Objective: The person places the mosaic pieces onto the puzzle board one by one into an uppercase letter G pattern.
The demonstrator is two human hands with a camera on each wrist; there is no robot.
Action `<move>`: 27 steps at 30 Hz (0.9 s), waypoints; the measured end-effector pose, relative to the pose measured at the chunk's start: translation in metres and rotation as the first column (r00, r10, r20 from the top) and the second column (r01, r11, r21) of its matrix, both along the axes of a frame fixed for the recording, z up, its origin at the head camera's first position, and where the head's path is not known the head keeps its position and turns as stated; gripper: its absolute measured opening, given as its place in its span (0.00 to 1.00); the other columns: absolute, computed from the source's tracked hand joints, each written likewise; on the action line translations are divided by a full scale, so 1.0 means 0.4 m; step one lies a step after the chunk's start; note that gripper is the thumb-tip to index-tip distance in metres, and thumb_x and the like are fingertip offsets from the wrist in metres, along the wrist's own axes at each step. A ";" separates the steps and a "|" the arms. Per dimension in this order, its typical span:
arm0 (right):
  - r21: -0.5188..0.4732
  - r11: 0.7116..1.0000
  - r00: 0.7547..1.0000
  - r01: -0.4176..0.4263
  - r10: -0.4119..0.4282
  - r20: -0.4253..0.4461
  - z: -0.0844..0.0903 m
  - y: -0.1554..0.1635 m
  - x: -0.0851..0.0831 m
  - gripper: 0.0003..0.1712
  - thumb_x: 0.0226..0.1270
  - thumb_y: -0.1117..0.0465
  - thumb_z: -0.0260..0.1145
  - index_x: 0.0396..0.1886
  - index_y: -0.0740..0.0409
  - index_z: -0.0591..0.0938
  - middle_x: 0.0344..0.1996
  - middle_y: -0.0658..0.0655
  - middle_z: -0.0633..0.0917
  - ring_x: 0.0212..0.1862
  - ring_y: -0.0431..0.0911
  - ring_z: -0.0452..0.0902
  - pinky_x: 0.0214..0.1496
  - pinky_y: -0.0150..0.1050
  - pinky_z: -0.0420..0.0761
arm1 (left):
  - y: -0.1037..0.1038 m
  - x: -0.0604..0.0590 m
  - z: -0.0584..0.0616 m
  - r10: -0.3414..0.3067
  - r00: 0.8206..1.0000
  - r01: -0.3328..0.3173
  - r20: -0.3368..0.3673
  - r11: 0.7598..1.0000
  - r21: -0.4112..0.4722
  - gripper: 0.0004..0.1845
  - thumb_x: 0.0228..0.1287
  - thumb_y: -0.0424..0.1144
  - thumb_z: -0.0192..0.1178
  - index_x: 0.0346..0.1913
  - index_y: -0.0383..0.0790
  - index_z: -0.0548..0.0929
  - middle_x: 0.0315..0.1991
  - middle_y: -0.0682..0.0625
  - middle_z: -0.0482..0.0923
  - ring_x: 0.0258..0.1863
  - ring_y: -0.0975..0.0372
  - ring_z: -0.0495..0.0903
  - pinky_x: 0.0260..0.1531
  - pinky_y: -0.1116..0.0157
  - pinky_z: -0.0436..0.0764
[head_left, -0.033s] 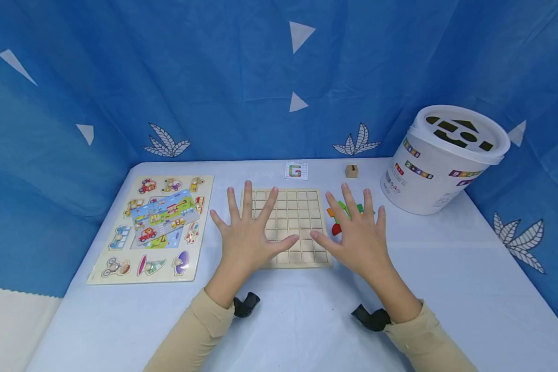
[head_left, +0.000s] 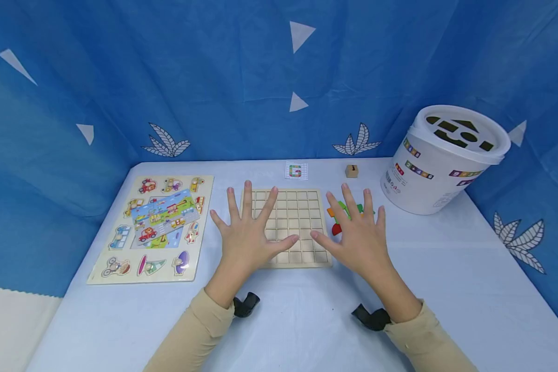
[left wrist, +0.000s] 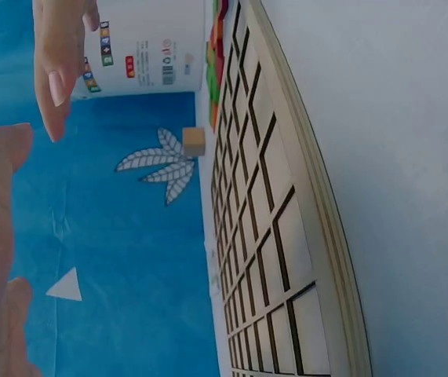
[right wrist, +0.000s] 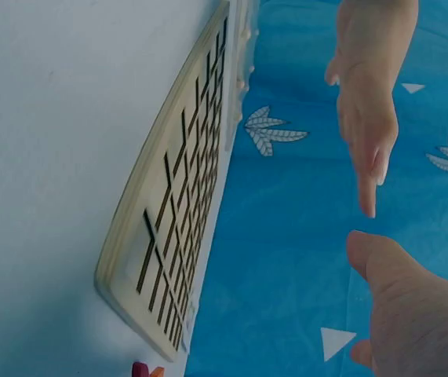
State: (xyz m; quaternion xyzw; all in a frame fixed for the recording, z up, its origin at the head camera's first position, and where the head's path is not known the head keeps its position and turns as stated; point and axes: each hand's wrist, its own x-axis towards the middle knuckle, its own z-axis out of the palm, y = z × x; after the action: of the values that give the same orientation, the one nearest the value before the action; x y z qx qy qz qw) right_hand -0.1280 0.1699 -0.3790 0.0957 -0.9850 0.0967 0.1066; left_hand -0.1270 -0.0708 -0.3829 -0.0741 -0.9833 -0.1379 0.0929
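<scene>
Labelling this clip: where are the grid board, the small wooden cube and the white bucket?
grid board (head_left: 302,206): head view, bare upper cells.
small wooden cube (head_left: 351,171): head view, front face.
white bucket (head_left: 423,181): head view, side wall.

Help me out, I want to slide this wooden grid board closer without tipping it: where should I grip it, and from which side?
Take the wooden grid board by its near edge, coming from your own side. It lies flat and thin, and that rim sits bare just under the left hand and right hand. Probably avoid the right edge: the coloured pieces crowd it.
</scene>
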 end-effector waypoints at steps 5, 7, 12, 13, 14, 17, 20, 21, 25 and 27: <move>-0.002 1.000 1.000 0.002 -0.001 0.018 -0.007 0.009 -0.006 0.56 0.56 0.22 0.58 0.80 0.39 0.55 0.81 0.56 0.49 0.80 0.67 0.37 0.71 0.77 0.48 | -0.007 -0.003 -0.001 0.001 0.999 0.000 0.038 1.000 -0.009 0.60 0.45 0.85 0.51 0.79 0.69 0.39 0.81 0.45 0.25 0.78 0.38 0.24 0.62 0.21 0.36; -0.015 1.000 1.000 0.002 -0.001 0.029 -0.012 0.018 -0.011 0.56 0.57 0.23 0.59 0.80 0.40 0.54 0.81 0.57 0.49 0.80 0.67 0.38 0.71 0.76 0.50 | -0.014 -0.005 -0.006 0.004 0.998 -0.004 0.057 1.000 -0.014 0.61 0.45 0.84 0.52 0.79 0.66 0.39 0.81 0.43 0.27 0.78 0.37 0.25 0.64 0.22 0.37; -0.047 0.999 0.997 0.012 -0.008 0.083 -0.029 0.059 -0.033 0.56 0.58 0.29 0.64 0.80 0.43 0.54 0.80 0.59 0.51 0.79 0.67 0.42 0.69 0.76 0.54 | -0.040 -0.010 -0.031 -0.008 0.995 0.007 0.096 1.000 0.014 0.63 0.45 0.82 0.56 0.80 0.60 0.42 0.81 0.39 0.31 0.78 0.36 0.31 0.71 0.30 0.42; -0.049 0.999 0.995 0.016 -0.011 0.099 -0.033 0.071 -0.040 0.56 0.58 0.31 0.66 0.80 0.44 0.53 0.80 0.60 0.52 0.79 0.67 0.43 0.69 0.76 0.55 | -0.047 -0.012 -0.038 -0.017 0.994 0.015 0.107 1.000 0.027 0.64 0.45 0.82 0.57 0.81 0.58 0.42 0.81 0.38 0.31 0.79 0.37 0.32 0.72 0.32 0.43; -0.048 0.999 0.993 0.020 -0.014 0.115 -0.036 0.083 -0.046 0.55 0.59 0.33 0.67 0.80 0.45 0.53 0.80 0.61 0.53 0.78 0.68 0.45 0.68 0.76 0.57 | -0.053 -0.012 -0.045 -0.030 0.992 0.024 0.124 0.998 0.049 0.64 0.46 0.81 0.57 0.81 0.56 0.43 0.81 0.37 0.31 0.79 0.37 0.34 0.74 0.34 0.44; -0.079 0.996 0.984 0.042 -0.027 0.175 -0.046 0.123 -0.064 0.52 0.62 0.43 0.70 0.80 0.49 0.55 0.77 0.64 0.58 0.77 0.68 0.50 0.66 0.75 0.62 | -0.070 -0.012 -0.068 -0.080 0.977 0.047 0.199 0.985 0.167 0.64 0.47 0.77 0.62 0.81 0.54 0.44 0.81 0.36 0.32 0.79 0.40 0.38 0.74 0.37 0.51; -0.114 0.991 0.974 0.070 -0.044 0.223 -0.056 0.160 -0.084 0.47 0.64 0.52 0.71 0.78 0.54 0.59 0.73 0.67 0.65 0.73 0.67 0.58 0.63 0.71 0.70 | -0.082 -0.012 -0.089 -0.127 0.953 0.047 0.276 0.959 0.280 0.64 0.47 0.73 0.67 0.81 0.55 0.44 0.81 0.35 0.33 0.80 0.41 0.39 0.73 0.37 0.54; -0.129 0.988 0.971 0.082 -0.050 0.236 -0.059 0.171 -0.089 0.45 0.65 0.55 0.71 0.77 0.55 0.60 0.72 0.68 0.66 0.71 0.67 0.60 0.63 0.69 0.71 | -0.086 -0.011 -0.096 -0.138 0.947 0.045 0.291 0.952 0.302 0.64 0.46 0.72 0.68 0.81 0.54 0.44 0.80 0.35 0.33 0.80 0.41 0.39 0.73 0.37 0.54; -0.131 0.985 0.966 0.111 -0.075 0.248 -0.071 0.207 -0.114 0.36 0.69 0.61 0.66 0.74 0.60 0.66 0.67 0.70 0.71 0.65 0.67 0.67 0.59 0.65 0.77 | -0.098 -0.007 -0.117 -0.145 0.942 0.048 0.303 0.951 0.306 0.68 0.42 0.70 0.72 0.81 0.48 0.45 0.80 0.32 0.35 0.80 0.41 0.35 0.76 0.40 0.46; -0.122 0.984 0.962 0.128 -0.093 0.256 -0.077 0.219 -0.125 0.33 0.70 0.62 0.64 0.72 0.62 0.68 0.65 0.70 0.72 0.63 0.67 0.69 0.60 0.65 0.77 | -0.102 -0.003 -0.124 -0.137 0.943 0.047 0.304 0.957 0.287 0.71 0.39 0.72 0.72 0.81 0.45 0.45 0.79 0.31 0.36 0.80 0.41 0.34 0.77 0.41 0.44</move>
State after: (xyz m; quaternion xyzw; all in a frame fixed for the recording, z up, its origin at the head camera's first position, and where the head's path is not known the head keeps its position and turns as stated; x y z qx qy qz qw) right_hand -0.1781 0.2576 -0.4097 0.0199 -0.9853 0.1694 -0.0064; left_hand -0.1282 -0.1116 -0.4327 -0.0833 -0.9518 -0.2878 -0.0651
